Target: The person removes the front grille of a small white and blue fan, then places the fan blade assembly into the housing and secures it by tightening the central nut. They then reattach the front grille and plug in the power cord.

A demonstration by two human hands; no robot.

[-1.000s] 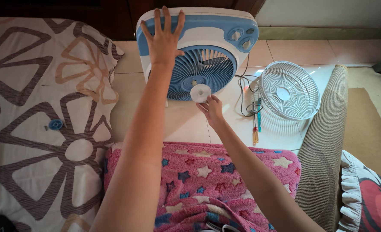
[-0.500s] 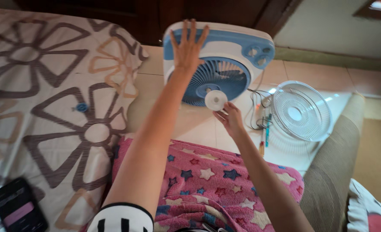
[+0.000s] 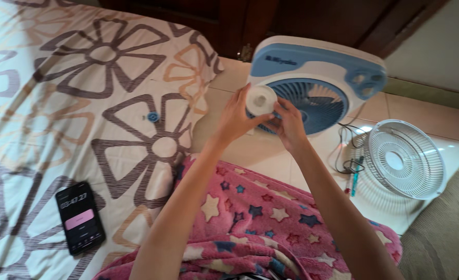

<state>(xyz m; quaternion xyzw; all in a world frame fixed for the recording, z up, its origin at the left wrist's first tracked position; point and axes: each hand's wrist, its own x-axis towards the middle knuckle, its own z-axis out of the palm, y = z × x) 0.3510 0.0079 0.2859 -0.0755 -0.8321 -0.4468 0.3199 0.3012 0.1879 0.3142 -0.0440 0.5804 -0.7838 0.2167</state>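
Observation:
A white round cap [image 3: 261, 99] is held between both hands in front of the box fan [image 3: 320, 88], a white and blue fan standing on the tiled floor with its blue blades exposed. My left hand [image 3: 238, 118] grips the cap's left edge with fingers curled around it. On the cap's right side, my right hand [image 3: 290, 121] pinches it from below. A pink blanket with stars [image 3: 271, 218] covers my lap under both arms.
A white round fan grille [image 3: 404, 158] lies on the floor at right, beside a black cord and a pen-like tool [image 3: 355, 176]. A black phone [image 3: 79, 217] and a small blue knob [image 3: 153, 117] rest on the flower-patterned bedsheet [image 3: 58, 114]. A dark wooden door stands behind the fan.
My left hand has left the top of the fan and come down onto the white cap, which my right hand has kept holding. The view has shifted left and downward.

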